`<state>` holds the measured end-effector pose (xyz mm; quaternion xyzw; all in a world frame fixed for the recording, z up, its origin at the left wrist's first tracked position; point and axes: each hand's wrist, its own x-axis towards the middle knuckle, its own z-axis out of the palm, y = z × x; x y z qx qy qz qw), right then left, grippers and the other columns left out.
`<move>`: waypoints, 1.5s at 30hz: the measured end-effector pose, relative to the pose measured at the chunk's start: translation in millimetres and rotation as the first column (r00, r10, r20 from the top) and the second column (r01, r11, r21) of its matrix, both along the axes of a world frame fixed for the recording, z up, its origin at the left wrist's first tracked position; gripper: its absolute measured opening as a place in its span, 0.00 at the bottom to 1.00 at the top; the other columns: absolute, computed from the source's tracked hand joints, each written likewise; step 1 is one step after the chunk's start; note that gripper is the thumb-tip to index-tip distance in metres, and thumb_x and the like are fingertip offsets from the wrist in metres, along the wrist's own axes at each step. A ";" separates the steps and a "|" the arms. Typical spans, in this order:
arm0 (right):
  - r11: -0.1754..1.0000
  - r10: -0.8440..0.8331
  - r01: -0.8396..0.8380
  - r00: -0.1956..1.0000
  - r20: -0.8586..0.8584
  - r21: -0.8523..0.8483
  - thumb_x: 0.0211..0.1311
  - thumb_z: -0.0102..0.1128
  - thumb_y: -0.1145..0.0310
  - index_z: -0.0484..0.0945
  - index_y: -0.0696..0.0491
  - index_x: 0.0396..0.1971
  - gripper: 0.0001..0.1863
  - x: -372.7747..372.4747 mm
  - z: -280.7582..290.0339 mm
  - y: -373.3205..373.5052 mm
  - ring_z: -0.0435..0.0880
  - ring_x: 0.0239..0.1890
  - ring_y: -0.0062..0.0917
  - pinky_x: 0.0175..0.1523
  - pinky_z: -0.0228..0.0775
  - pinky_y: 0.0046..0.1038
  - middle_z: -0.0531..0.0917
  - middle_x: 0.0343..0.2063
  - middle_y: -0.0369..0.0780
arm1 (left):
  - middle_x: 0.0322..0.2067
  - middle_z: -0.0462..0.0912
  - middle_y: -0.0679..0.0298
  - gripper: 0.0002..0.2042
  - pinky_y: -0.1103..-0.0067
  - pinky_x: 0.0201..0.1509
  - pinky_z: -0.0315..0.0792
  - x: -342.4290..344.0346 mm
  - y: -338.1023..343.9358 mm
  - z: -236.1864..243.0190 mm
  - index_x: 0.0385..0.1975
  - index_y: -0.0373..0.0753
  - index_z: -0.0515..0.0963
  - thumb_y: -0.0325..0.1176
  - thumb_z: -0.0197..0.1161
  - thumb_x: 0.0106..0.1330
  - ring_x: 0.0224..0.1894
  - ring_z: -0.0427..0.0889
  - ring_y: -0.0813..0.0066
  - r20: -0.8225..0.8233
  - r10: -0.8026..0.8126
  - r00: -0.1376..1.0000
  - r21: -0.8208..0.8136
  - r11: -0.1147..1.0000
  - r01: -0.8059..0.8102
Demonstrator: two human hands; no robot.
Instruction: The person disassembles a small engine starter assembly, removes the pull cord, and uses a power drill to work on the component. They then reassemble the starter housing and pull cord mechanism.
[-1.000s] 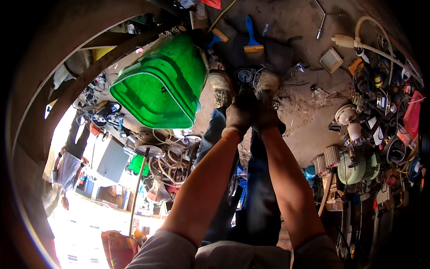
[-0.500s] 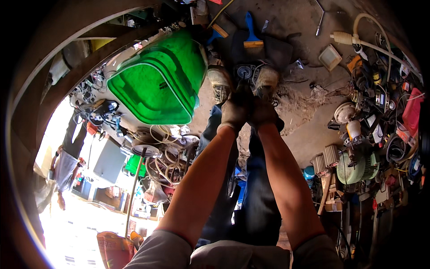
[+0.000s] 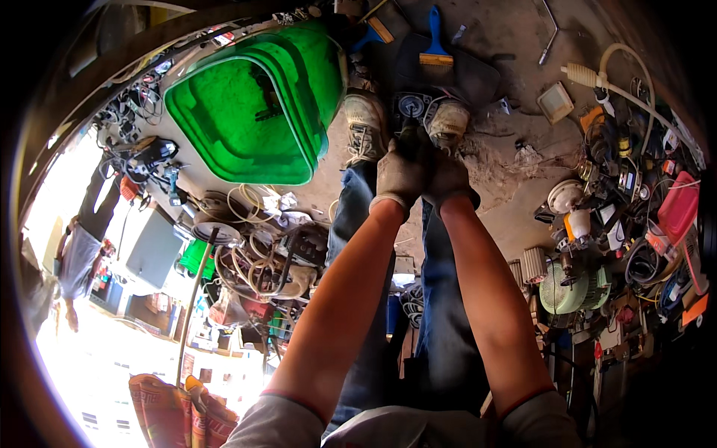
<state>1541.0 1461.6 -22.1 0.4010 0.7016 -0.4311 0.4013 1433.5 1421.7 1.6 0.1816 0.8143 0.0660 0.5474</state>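
Both of my hands wear brownish work gloves and come together between my shoes, fingers wrapped inward. My left hand (image 3: 399,178) and my right hand (image 3: 448,176) are closed around a dark thing whose shape is hidden in shadow. Just beyond them, a machine part with a round metal disc (image 3: 410,106) lies on the ground between my two worn shoes. Behind this part spreads a dark flat mat (image 3: 478,77), with a blue-handled brush (image 3: 435,37) lying on it. A second blue brush (image 3: 376,31) lies farther left.
A large green bin (image 3: 320,123) lies tipped at my left, a dark thing inside it. Tangled hoses and a grey box (image 3: 149,246) are nearer. At right lie a cream hose (image 3: 635,101), a square tray (image 3: 555,102), a green motor (image 3: 564,287) and heaped parts. A person (image 3: 82,246) stands far left.
The view has shifted, so the surroundings sit differently in the picture. My gloved hands stay together in front of the round metal part, their grip much the same.
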 end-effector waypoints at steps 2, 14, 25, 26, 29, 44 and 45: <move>1.000 -0.017 0.017 0.999 0.043 -0.015 0.58 0.59 0.53 0.76 0.47 0.52 0.24 -7.1 8.0 5.3 0.85 0.48 0.41 0.50 0.79 0.43 0.85 0.46 0.46 | 0.48 0.80 0.42 0.21 0.58 0.53 0.74 9.0 -14.2 -15.2 0.62 0.47 0.71 0.48 0.48 0.75 0.51 0.78 0.38 -0.076 -0.049 0.996 0.052 0.997 0.053; 0.986 0.090 -0.080 0.994 -0.060 0.146 0.60 0.56 0.51 0.76 0.47 0.56 0.26 15.7 -4.6 10.5 0.83 0.53 0.41 0.55 0.76 0.41 0.84 0.51 0.45 | 0.33 0.85 0.45 0.22 0.61 0.45 0.77 34.0 -13.7 -44.8 0.52 0.42 0.78 0.53 0.57 0.70 0.39 0.85 0.41 -0.126 0.176 0.976 0.019 0.984 -0.175; 0.986 -0.021 0.087 0.909 -0.416 0.141 0.54 0.68 0.51 0.62 0.33 0.70 0.42 36.1 -24.7 31.5 0.81 0.56 0.44 0.61 0.73 0.40 0.83 0.52 0.47 | 0.43 0.84 0.51 0.28 0.64 0.42 0.79 -11.7 -115.9 -143.8 0.57 0.37 0.74 0.43 0.71 0.60 0.39 0.84 0.53 -0.267 0.082 0.960 0.501 0.863 0.066; 0.988 0.017 0.053 0.898 -0.439 0.146 0.52 0.70 0.54 0.63 0.34 0.70 0.42 37.8 -18.2 32.3 0.81 0.56 0.43 0.61 0.73 0.39 0.83 0.52 0.47 | 0.45 0.84 0.50 0.28 0.63 0.46 0.78 -8.0 -114.6 -158.2 0.58 0.37 0.74 0.42 0.71 0.59 0.42 0.83 0.50 -0.222 0.069 0.973 0.504 0.862 0.054; 0.991 0.074 0.000 0.843 -0.534 0.137 0.50 0.73 0.61 0.66 0.41 0.69 0.43 25.5 -8.0 49.8 0.82 0.55 0.41 0.62 0.73 0.36 0.83 0.52 0.47 | 0.49 0.81 0.48 0.28 0.60 0.53 0.76 -15.6 -89.7 -195.7 0.58 0.40 0.74 0.41 0.71 0.58 0.48 0.81 0.45 -0.200 -0.012 0.980 0.552 0.825 0.123; 0.981 -0.191 0.166 0.739 -0.646 -0.100 0.48 0.75 0.74 0.72 0.54 0.63 0.38 56.8 -21.2 62.1 0.79 0.61 0.29 0.66 0.68 0.34 0.80 0.60 0.43 | 0.49 0.79 0.51 0.20 0.61 0.45 0.79 -12.5 -89.2 -228.9 0.53 0.51 0.79 0.46 0.66 0.61 0.43 0.84 0.50 -0.442 -0.216 0.871 0.564 0.687 0.457; 0.974 -0.222 0.192 0.753 -0.620 -0.116 0.47 0.76 0.73 0.72 0.54 0.63 0.38 58.7 -21.1 61.5 0.79 0.60 0.28 0.65 0.69 0.34 0.80 0.59 0.43 | 0.49 0.79 0.51 0.19 0.61 0.45 0.79 -10.9 -88.9 -229.2 0.53 0.50 0.79 0.45 0.66 0.62 0.43 0.84 0.50 -0.445 -0.214 0.870 0.561 0.690 0.457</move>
